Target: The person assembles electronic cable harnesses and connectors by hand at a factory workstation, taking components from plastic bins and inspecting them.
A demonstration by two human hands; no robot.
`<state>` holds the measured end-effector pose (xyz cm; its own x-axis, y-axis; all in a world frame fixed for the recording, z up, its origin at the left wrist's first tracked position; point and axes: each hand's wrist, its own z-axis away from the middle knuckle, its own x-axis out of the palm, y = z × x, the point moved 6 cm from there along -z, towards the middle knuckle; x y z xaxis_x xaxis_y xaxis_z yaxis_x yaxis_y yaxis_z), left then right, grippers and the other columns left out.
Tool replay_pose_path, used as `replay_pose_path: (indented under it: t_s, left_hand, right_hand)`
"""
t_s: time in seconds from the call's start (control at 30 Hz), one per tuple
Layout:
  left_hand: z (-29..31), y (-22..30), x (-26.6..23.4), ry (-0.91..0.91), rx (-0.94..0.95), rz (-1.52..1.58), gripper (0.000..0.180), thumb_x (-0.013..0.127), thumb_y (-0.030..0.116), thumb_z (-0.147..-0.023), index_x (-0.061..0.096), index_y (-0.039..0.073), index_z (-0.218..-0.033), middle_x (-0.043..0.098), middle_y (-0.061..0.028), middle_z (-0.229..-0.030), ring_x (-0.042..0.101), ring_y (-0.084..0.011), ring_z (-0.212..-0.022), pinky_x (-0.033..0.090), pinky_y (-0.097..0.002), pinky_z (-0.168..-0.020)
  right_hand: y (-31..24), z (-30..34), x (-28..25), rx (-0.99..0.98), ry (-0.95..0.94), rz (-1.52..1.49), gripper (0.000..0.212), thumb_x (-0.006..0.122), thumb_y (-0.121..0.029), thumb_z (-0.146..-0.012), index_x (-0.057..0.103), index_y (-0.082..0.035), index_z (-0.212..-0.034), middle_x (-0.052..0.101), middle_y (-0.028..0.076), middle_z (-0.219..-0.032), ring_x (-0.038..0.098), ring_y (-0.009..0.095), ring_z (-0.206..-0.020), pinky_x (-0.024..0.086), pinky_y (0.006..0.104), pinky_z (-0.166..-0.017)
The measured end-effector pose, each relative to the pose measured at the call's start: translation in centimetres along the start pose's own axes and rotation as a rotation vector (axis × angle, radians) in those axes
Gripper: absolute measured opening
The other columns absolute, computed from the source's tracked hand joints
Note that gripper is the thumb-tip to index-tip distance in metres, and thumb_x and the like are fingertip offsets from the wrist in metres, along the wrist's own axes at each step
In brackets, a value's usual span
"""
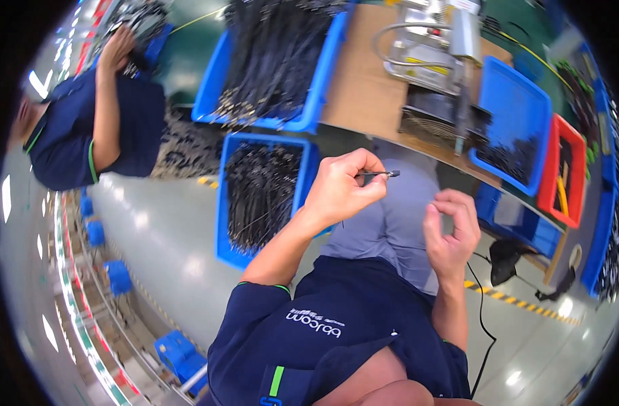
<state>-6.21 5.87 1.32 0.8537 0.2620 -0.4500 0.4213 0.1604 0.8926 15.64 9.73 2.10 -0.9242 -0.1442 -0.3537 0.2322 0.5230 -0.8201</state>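
My left hand (346,188) is closed, pinching a short black cable end (392,174) between thumb and forefinger. Its small dark connector sticks out to the right, above my lap. To the right, my right hand (453,231) is raised and slightly blurred. Its fingers are loosely curled, with a gap between thumb and fingertips, and nothing shows in it. Both hands are in front of the bench edge, apart from each other. A blue bin of black cables (221,196) stands beside my left forearm.
A larger blue bin of cables (204,101) is at the far left of the brown bench (363,74). On the bench stands a metal press-like machine (431,54). Right of it are a blue tray (515,95) and a red tray (549,169). Another person (100,128) works at far left.
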Motion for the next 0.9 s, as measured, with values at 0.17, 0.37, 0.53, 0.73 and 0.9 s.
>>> replay_pose_path:
  t_s: [0.17, 0.37, 0.53, 0.73, 0.9]
  left_hand:
    - [4.9, -8.7, -6.7, 0.218, -0.312, -0.263, 0.018, 0.074, 0.018, -0.081, 0.073, 0.003, -0.091, 0.073, -0.0112, -0.074, 0.066, -0.0161, -0.058, 0.054, -0.0314, -0.06]
    - [11.0, -14.9, -15.4, 0.502, -0.485, -0.369, 0.022, 0.074, 0.019, -0.09, 0.074, -0.001, -0.099, 0.075, -0.0168, -0.087, 0.075, -0.0249, -0.079, 0.058, -0.0348, -0.074]
    - [10.0, -11.4, -19.1, 0.658, -0.112, -0.541, 0.022, 0.07, 0.014, -0.096, 0.072, -0.001, -0.111, 0.074, -0.017, -0.109, 0.072, -0.0299, -0.097, 0.057, -0.036, -0.086]
    - [1.9, -1.4, -19.4, 0.659, 0.198, -0.473, 0.013, 0.071, 0.01, -0.093, 0.074, 0.003, -0.103, 0.072, -0.0107, -0.09, 0.07, -0.0199, -0.075, 0.056, -0.0308, -0.071]
    - [-7.3, 3.3, -19.4, 0.579, 0.343, -0.707, 0.018, 0.073, 0.023, -0.09, 0.076, 0.005, -0.095, 0.073, -0.0103, -0.082, 0.07, -0.0256, -0.071, 0.055, -0.036, -0.068]
  right_hand:
    - [1.4, 1.8, 1.9, 0.072, -0.096, 0.009, 0.014, 0.072, 0.008, -0.08, 0.066, 0.0, -0.089, 0.069, 0.014, -0.097, 0.066, 0.025, -0.086, 0.054, 0.0336, -0.077]
    - [1.3, 1.7, 4.8, 0.066, -0.197, -0.045, 0.013, 0.071, 0.008, -0.08, 0.066, 0.0, -0.088, 0.069, 0.014, -0.097, 0.066, 0.026, -0.087, 0.053, 0.0346, -0.079]
    - [0.2, 1.2, 5.5, 0.021, -0.221, -0.042, 0.012, 0.071, 0.007, -0.08, 0.065, 0.001, -0.088, 0.069, 0.014, -0.098, 0.066, 0.025, -0.086, 0.053, 0.0343, -0.077]
    - [0.5, 1.8, 5.3, 0.098, -0.225, -0.117, 0.006, 0.071, 0.005, -0.088, 0.067, 0.003, -0.093, 0.069, 0.014, -0.096, 0.065, 0.018, -0.076, 0.053, 0.0288, -0.068]
    - [0.4, 2.5, 3.4, 0.162, -0.21, -0.077, 0.004, 0.07, 0.001, -0.094, 0.068, 0.001, -0.097, 0.068, 0.01, -0.088, 0.062, 0.014, -0.069, 0.05, 0.0271, -0.063]
